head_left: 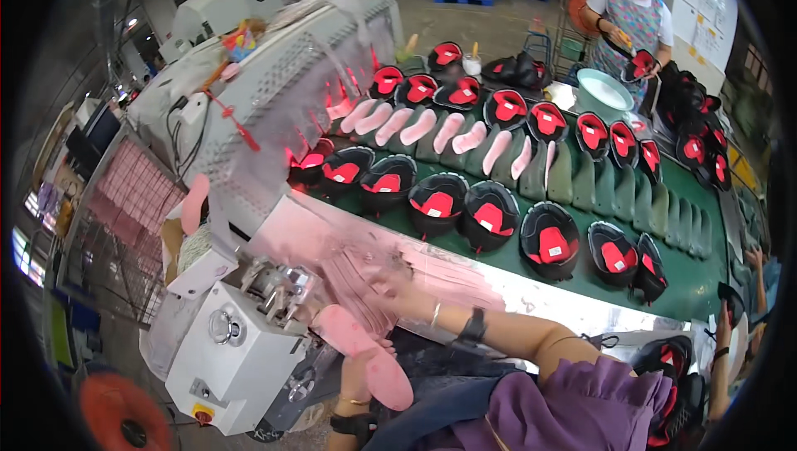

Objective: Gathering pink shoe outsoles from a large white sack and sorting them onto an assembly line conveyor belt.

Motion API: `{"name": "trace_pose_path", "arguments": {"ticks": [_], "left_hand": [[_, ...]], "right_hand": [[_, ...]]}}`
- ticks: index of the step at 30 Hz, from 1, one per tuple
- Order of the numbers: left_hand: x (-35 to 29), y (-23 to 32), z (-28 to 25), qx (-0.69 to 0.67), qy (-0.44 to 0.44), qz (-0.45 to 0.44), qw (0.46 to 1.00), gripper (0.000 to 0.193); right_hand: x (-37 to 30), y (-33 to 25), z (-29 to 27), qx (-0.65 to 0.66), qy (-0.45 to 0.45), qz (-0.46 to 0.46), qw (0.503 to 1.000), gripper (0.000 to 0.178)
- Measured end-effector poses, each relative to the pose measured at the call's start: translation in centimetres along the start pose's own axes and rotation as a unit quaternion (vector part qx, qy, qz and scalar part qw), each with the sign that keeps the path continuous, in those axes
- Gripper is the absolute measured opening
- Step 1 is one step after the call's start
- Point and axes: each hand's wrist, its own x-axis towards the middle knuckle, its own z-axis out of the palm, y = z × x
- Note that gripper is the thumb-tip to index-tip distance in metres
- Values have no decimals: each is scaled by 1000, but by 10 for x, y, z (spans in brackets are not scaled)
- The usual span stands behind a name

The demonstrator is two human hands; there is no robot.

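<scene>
A pink insole lies slantwise at the white roller machine, its far end close beside the metal rollers. My left hand is closed on this insole along its edge, partly hidden beneath it. My right hand, with a bracelet at the wrist, reaches across to a spread stack of thin pink insoles on the pale work surface. Motion smears its fingers, so I cannot make out whether they grip any.
Beyond runs a green conveyor belt with rows of black-and-red shoe uppers, pink-topped pieces and dark green pieces. A perforated machine housing stands left of it. An orange fan is at lower left. Co-workers work across and at right.
</scene>
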Motion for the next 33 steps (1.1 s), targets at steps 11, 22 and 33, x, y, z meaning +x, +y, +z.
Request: {"name": "trace_pose_path", "arguments": {"ticks": [11, 22, 33], "left_hand": [[-22, -25, -47, 49, -39, -83, 995, 39], [-15, 71, -72, 164, 31, 19, 986, 42], [-6, 78, -70, 202, 24, 72, 976, 28]], "right_hand": [[-10, -18, 86, 43, -93, -43, 994, 62], [-11, -29, 103, 256, -242, -25, 936, 71], [-12, -33, 106, 257, -286, -30, 923, 70]]}}
